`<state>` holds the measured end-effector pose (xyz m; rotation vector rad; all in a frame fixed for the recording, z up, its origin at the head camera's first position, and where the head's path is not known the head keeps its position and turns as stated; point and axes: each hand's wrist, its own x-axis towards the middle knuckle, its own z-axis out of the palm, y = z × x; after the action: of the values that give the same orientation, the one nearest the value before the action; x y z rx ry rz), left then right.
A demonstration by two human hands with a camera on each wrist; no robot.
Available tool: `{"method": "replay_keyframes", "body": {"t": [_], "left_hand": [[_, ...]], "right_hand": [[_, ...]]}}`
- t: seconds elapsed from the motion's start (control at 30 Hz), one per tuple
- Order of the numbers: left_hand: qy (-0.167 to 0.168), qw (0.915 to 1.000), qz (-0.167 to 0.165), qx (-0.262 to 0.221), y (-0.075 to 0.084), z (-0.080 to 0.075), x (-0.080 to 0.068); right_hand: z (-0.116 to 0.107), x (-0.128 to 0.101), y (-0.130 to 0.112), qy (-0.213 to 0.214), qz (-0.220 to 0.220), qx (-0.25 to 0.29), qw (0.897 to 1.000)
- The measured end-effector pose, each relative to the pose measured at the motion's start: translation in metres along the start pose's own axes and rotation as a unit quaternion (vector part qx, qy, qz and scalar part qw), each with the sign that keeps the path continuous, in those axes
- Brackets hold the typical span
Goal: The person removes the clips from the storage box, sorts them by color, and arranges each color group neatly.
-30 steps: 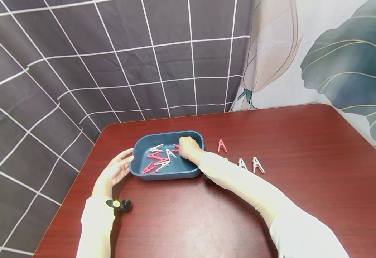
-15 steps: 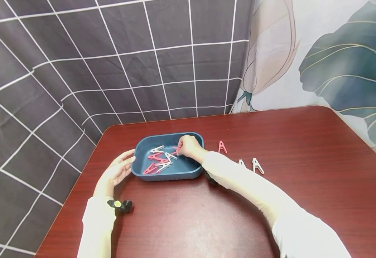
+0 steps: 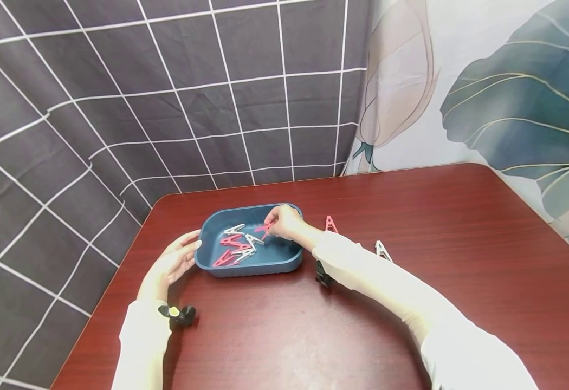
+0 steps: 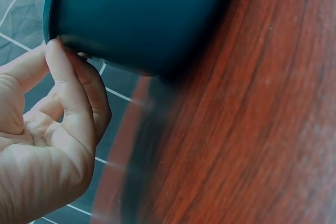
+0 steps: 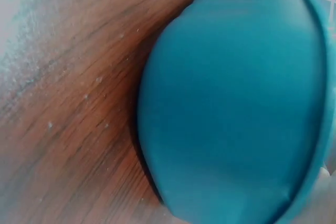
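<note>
A blue plastic bin stands at the middle left of the table. Its outer wall fills much of the left wrist view. My left hand holds the left end of the bin, thumb and fingertips at the rim. Inside the bin's right part, my right hand pinches a pink clothespin above the floor. To its left lie several clothespins, among them a white clothespin and a pink clothespin. The right wrist view has the bin's wall hiding the right hand's fingers.
On the reddish wooden table, a pink clothespin and a white clothespin lie right of the bin, partly covered by the right sleeve. A dark gridded curtain hangs behind and along the left.
My right hand has lifted slightly within the bin, and the pink clothespin in its fingertips has come up and shows more. My left hand stays at the rim. The head view has shifted slightly.
</note>
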<state>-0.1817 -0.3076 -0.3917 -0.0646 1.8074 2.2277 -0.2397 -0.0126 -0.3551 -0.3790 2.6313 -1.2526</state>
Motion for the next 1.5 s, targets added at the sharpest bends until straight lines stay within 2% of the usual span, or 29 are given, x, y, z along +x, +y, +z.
{"method": "replay_keyframes", "body": {"t": [0.3, 0.47, 0.63, 1.07, 1.5], "left_hand": [[0.0, 0.9999, 0.0, -0.013, -0.002, -0.004, -0.001], [-0.003, 1.0, 0.006, -0.002, 0.0, -0.003, 0.0], [0.0, 0.9999, -0.001, -0.011, 0.0, -0.002, 0.001], [-0.004, 0.9998, 0.001, -0.019, 0.0, -0.004, 0.004], [-0.008, 0.9998, 0.007, -0.018, -0.001, -0.006, 0.004]], "right_hand": [[-0.015, -0.009, 0.002, 0.017, -0.001, 0.098, 0.995], [-0.029, -0.013, 0.009, 0.028, -0.023, 0.11, 0.993], [-0.045, -0.019, 0.015, 0.024, -0.038, 0.14, 0.989], [-0.082, -0.037, 0.027, 0.008, 0.012, 0.22, 0.975], [-0.109, -0.04, 0.059, 0.009, 0.018, 0.235, 0.972]]}}
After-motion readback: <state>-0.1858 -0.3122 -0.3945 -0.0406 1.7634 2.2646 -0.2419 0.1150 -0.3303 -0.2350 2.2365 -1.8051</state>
